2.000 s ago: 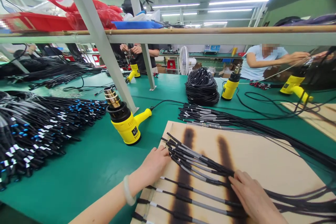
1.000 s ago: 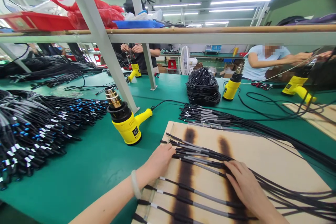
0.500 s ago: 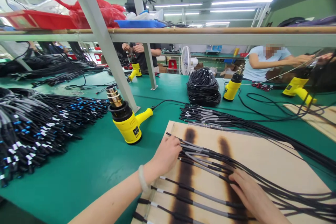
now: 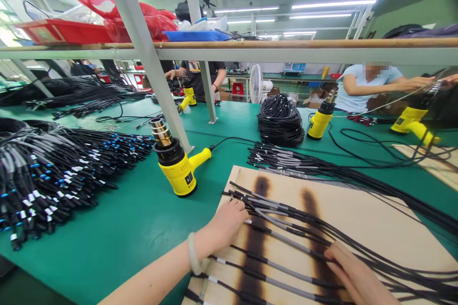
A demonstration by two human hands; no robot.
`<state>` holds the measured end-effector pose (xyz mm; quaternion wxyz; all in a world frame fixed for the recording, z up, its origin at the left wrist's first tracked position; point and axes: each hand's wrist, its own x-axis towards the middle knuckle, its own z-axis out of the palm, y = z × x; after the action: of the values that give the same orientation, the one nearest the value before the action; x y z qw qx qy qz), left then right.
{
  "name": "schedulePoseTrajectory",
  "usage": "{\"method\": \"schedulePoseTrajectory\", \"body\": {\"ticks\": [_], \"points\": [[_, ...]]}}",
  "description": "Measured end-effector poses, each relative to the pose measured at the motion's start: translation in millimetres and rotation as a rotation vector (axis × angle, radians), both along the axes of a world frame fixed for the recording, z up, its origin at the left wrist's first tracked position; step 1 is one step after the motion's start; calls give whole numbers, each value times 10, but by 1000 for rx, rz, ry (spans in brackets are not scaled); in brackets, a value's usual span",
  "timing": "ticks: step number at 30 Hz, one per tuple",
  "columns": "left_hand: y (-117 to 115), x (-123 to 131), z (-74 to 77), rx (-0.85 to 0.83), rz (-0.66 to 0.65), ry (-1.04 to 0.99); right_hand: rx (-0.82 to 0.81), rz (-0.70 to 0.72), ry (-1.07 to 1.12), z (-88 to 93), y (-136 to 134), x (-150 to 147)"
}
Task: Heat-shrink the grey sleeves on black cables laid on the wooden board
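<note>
Black and grey cables (image 4: 291, 242) lie across a pale wooden board (image 4: 358, 214) with dark scorch marks. My left hand (image 4: 232, 219), a pale bangle at its wrist, is closed on a cable near the cable ends at the board's left part. Farther right, my right hand (image 4: 347, 264) pinches the same cable along its length. Several cables lie spaced apart nearer to me, while a looser bunch (image 4: 279, 207) runs just beyond my hands. A yellow heat gun (image 4: 179, 171) stands nozzle up left of the board.
A large cable pile (image 4: 53, 176) covers the table's left side. A cable coil (image 4: 280, 120), another cable bundle (image 4: 286, 157) and more yellow heat guns (image 4: 319, 123) are beyond the board. A metal post (image 4: 153, 66) rises to a shelf. Two people work across the table.
Both my hands have moved slightly towards me, with one cable drawn away from the bunch towards the spaced cables. The view has shifted a little.
</note>
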<state>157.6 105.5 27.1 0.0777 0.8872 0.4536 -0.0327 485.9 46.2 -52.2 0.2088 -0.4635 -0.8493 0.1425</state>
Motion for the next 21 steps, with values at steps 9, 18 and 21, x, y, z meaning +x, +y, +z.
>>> {"method": "schedulePoseTrajectory", "body": {"ticks": [9,18,21], "points": [[-175,-273,141,-152,34,-101,164,-6,178,-194,23,-73],[-180,-396,178,-184,71,-110,116,2,197,-268,-84,-222],[-162,-440,139,-201,78,-132,203,52,115,-179,-68,-290]]}}
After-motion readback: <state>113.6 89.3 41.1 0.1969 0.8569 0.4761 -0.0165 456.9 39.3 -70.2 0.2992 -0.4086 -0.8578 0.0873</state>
